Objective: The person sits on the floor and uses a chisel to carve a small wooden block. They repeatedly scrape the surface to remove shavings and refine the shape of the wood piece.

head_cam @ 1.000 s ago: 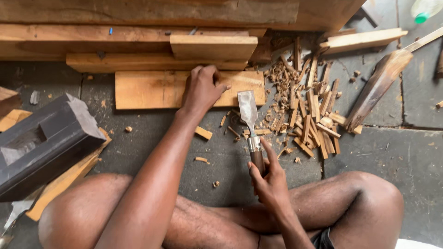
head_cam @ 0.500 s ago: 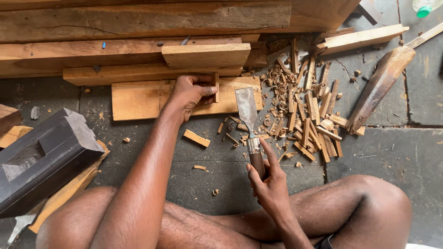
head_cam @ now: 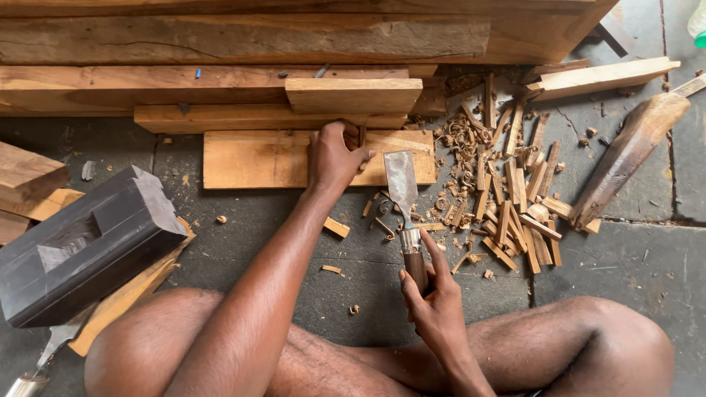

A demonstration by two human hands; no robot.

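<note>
Wrapped around the dark handle, the right hand point(head_cam: 435, 298) holds a wide-bladed chisel point(head_cam: 405, 209), its blade pointing away and reaching the near edge of a flat wooden board point(head_cam: 257, 158) on the floor. Fingers curled, the left hand point(head_cam: 332, 156) grips a small wood strip point(head_cam: 361, 135) upright on that board, beside scattered offcuts point(head_cam: 515, 213).

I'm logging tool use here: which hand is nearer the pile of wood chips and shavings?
Right. The right hand, gripping the chisel, sits just beside the chip pile; the left hand rests on the flat board, farther off.
</note>
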